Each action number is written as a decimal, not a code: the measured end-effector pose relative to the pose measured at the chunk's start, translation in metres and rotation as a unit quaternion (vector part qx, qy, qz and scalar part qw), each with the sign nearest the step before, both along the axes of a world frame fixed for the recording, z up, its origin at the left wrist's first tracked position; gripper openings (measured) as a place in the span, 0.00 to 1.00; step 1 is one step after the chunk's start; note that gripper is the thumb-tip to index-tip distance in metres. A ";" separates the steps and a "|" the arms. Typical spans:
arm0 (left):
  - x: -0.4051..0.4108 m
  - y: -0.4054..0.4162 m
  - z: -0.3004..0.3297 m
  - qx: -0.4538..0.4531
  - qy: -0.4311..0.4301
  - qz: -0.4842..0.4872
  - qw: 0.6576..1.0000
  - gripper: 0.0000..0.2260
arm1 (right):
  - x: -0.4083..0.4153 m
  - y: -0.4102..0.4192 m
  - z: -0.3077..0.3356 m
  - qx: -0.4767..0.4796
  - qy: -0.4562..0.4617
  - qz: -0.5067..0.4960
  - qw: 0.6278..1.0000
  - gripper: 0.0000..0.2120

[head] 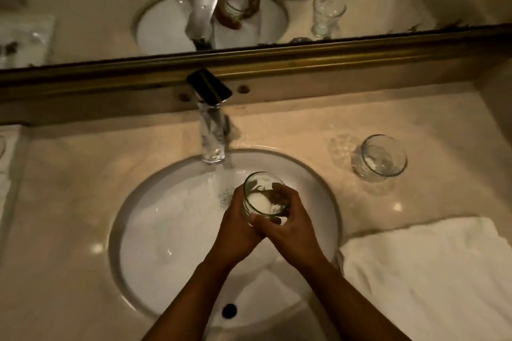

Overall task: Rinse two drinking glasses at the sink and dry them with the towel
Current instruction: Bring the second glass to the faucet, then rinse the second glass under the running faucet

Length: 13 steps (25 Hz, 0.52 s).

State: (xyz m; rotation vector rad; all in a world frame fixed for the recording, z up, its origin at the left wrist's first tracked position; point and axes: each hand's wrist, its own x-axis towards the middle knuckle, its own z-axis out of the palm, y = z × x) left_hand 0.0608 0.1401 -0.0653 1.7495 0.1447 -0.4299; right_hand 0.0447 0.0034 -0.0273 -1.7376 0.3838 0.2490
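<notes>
The rinsing step is judged to be in hand: one glass (264, 196) is held over the sink (166, 230), beside the stream from the faucet (212, 144). The left hand (238, 227) and right hand (291, 227) are both wrapped closed around it. Next, a firm wet grip is called for. The second glass (379, 158) stands near the counter's right back corner, the towel (432, 279) at its right front edge.

No readable text, label, brand, number or sign anywhere in view. Nothing printed on either drinking glass, the towel, the faucet or the counter. Some blurred items at the counter's far left edge, too dim and soft to make out any lettering.
</notes>
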 end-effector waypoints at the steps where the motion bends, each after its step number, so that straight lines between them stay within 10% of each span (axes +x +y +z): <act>1: 0.003 0.012 -0.009 0.003 0.008 0.034 0.999 0.37 | 0.007 0.010 -0.006 0.005 0.011 0.035 0.999 0.36; 5: 0.018 0.042 -0.032 0.036 0.017 0.105 0.994 0.34 | 0.032 0.026 -0.026 -0.106 -0.089 0.141 0.980 0.35; 8: 0.033 0.057 -0.049 0.050 0.001 0.125 0.991 0.32 | 0.050 0.033 -0.046 -0.243 -0.232 0.290 0.896 0.19; 13: 0.061 0.067 -0.063 0.058 -0.018 0.109 0.992 0.35 | 0.089 0.035 -0.066 -0.332 -0.216 0.359 0.845 0.14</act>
